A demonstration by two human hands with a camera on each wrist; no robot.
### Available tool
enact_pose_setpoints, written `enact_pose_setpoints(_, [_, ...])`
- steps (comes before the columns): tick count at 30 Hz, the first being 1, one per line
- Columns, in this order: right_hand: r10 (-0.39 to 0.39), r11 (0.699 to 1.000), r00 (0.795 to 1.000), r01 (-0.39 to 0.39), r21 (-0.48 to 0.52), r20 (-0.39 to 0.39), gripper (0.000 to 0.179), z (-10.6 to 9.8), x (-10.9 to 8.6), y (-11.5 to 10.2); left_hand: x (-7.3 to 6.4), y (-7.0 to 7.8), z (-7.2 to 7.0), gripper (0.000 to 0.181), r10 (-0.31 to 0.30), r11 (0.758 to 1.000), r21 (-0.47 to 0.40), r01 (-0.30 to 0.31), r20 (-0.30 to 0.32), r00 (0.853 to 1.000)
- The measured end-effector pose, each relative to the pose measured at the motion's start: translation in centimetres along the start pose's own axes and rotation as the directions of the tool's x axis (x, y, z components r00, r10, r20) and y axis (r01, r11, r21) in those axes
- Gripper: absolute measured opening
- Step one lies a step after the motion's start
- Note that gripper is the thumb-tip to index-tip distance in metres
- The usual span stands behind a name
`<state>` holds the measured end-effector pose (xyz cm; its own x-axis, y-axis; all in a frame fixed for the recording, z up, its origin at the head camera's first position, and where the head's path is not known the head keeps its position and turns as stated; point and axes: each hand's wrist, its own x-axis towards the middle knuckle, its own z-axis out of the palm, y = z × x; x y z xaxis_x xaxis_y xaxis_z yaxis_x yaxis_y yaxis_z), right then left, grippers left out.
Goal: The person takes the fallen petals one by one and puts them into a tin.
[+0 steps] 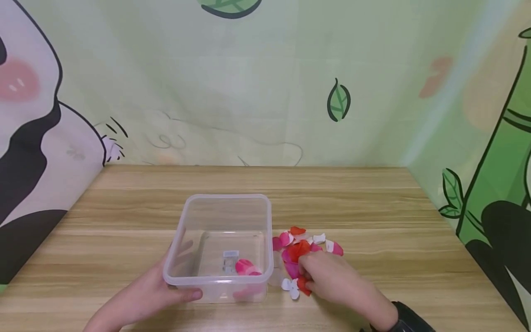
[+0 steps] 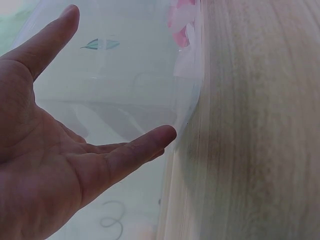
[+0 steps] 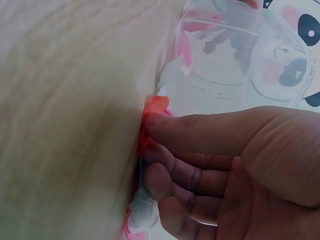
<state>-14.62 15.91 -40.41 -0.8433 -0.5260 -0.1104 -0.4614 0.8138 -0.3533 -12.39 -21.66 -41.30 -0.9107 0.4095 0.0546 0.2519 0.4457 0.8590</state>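
Observation:
A clear plastic box (image 1: 224, 280) with no lid stands on the table, with a few pink and white petals (image 1: 246, 266) at its bottom. Against its left side rests my left hand (image 1: 145, 289), the thumb along the front wall. In the left wrist view the thumb and fingers (image 2: 132, 155) are spread and straight along the plastic. To the box's right, my right hand (image 1: 333, 276) reaches into a loose pile of petals (image 1: 292, 268). Its thumb and curled fingers pinch a red petal (image 3: 159, 103) close to the tabletop.
Red, pink and white petals lie spread right beside the box, including a white flower-shaped piece (image 1: 293, 294) at the front and a pink-white one (image 1: 334, 247) at the far right. A printed cloth backdrop (image 1: 265, 92) rises behind the wooden table (image 1: 373, 198).

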Motion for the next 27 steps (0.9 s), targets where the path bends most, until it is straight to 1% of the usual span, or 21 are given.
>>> enact_pose_setpoints(5, [-0.024, 1.0, 1.0, 0.024, 0.0, 0.006, 0.025, -0.1, 0.0, 0.1, -0.1, 0.0, 0.0, 0.12, 0.001, 1.0, 0.017, -0.001, -0.007, 1.0])
enact_pose_setpoints(12, [-0.069, 0.998, 0.995, 0.068, -0.011, -0.067, 0.027, -0.7, -0.3, 0.2, 0.0, 0.0, 0.0, 0.121, 0.008, 1.0, -0.018, -0.008, 0.003, 1.0])
enact_pose_setpoints(15, [-0.069, 0.998, 0.994, 0.069, -0.004, -0.082, 0.026, -1.2, -0.3, 0.1, 0.0, 0.0, 0.0, 0.121, 0.012, 1.0, -0.005, -0.012, -0.004, 1.0])
enact_pose_setpoints(18, [-0.084, 0.996, 0.99, 0.084, -0.002, -0.11, 0.024, -1.7, -0.4, 0.1, 0.0, 0.0, 0.0, 0.121, 0.01, 1.0, -0.002, -0.01, -0.006, 1.0])
enact_pose_setpoints(21, [-0.117, 0.993, 0.983, 0.118, 0.001, -0.144, 0.021, -2.3, -0.4, 0.2, 0.0, 0.0, 0.0, 0.12, 0.013, 1.0, 0.01, -0.013, -0.01, 1.0])
enact_pose_setpoints(24, [-0.146, 0.989, 0.974, 0.148, 0.001, -0.171, 0.018, -2.8, -0.5, 0.2, 0.0, 0.1, 0.1, 0.119, 0.013, 1.0, -0.007, -0.013, -0.007, 1.0])
enact_pose_setpoints(27, [-0.153, 0.988, 0.97, 0.153, -0.016, -0.187, 0.017, -3.3, -0.5, 0.1, 0.0, 0.1, 0.1, 0.119, 0.003, 0.999, -0.036, -0.002, 0.001, 1.0])
